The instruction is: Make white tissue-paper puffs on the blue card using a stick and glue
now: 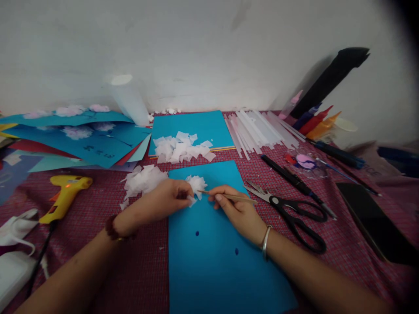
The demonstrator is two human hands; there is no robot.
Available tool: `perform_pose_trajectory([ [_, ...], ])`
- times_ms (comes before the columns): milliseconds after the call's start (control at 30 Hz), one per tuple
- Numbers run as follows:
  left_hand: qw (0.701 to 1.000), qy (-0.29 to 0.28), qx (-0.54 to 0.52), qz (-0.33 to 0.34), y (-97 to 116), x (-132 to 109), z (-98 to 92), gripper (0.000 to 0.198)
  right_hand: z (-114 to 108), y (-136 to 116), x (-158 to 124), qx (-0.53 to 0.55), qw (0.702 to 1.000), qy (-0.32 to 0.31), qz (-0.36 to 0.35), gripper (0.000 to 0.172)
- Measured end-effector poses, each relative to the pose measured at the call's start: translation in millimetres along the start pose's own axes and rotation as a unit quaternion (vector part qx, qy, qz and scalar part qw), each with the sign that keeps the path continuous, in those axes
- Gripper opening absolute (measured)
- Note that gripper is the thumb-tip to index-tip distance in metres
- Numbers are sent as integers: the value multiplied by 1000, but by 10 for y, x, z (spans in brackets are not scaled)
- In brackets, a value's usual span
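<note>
A blue sheet of card [209, 270] lies on the cloth, with two small dark blue dots on its lower part. Near its top sits a fluffy cluster of white paper pieces [196, 183]. My left hand [178, 196] pinches a small white paper piece [192, 200] just beside that cluster. In my right hand [235, 211] is a thin wooden stick [240, 199], whose tip points at the cluster; I cannot tell whether it touches. A pile of white paper pieces [144, 179] lies left of the card, partly behind my left hand.
Scissors [284, 205], a black pen [288, 174] and a phone [373, 218] lie to the right. A yellow glue gun [65, 196] rests at left. Behind are more paper squares [180, 148], white strips [258, 128], paint tubes [316, 122] and blue cards with paper flowers [98, 148].
</note>
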State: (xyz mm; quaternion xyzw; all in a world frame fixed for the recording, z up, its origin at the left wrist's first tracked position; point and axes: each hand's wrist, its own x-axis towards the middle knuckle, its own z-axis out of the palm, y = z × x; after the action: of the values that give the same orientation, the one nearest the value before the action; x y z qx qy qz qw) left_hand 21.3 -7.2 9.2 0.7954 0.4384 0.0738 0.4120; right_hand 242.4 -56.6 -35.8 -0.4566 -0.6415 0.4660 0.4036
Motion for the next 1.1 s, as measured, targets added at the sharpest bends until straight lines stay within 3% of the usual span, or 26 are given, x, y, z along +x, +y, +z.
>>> perform_pose_trajectory([
  [100,984,-134,-91,72,126,-119,-99,14,-4,13,3,-1,1000,2,-8,18],
  [167,981,-149,-81,90,157,-141,-94,18,-7,20,4,0,1000,0,-8,18],
  [267,997,-56,28,41,94,-72,38,30,-8,31,3,0,1000,-3,-7,19],
  [367,991,38,125,5,-3,18,186,35,-1,40,5,2,1000,-1,-12,19],
  [433,987,70,144,3,-43,48,234,34,4,41,4,2,1000,-1,-13,19],
  [700,986,113,121,12,-136,106,239,33,-17,-70,-67,3,998,27,-55,18],
  [1100,990,124,57,29,-90,132,219,28,16,-134,-84,-104,989,-26,-106,18],
])
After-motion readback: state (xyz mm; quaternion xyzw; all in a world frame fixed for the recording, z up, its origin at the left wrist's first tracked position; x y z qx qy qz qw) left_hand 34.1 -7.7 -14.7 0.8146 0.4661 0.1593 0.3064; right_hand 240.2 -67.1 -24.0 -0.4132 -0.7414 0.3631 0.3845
